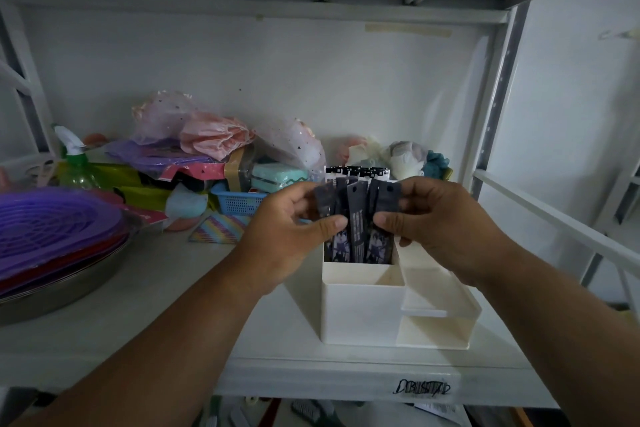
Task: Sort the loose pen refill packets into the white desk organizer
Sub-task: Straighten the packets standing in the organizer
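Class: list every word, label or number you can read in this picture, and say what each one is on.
Handwritten black scrawl on the shelf's front edge label: not clearly legible.
Print on the dark refill packets in both hands: too small and blurred.
Black-and-white packet tops behind: unreadable.

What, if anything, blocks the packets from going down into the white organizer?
Nothing visible. Both the left hand and right hand hold the packets, whose lower ends already stand inside the organizer back compartment.
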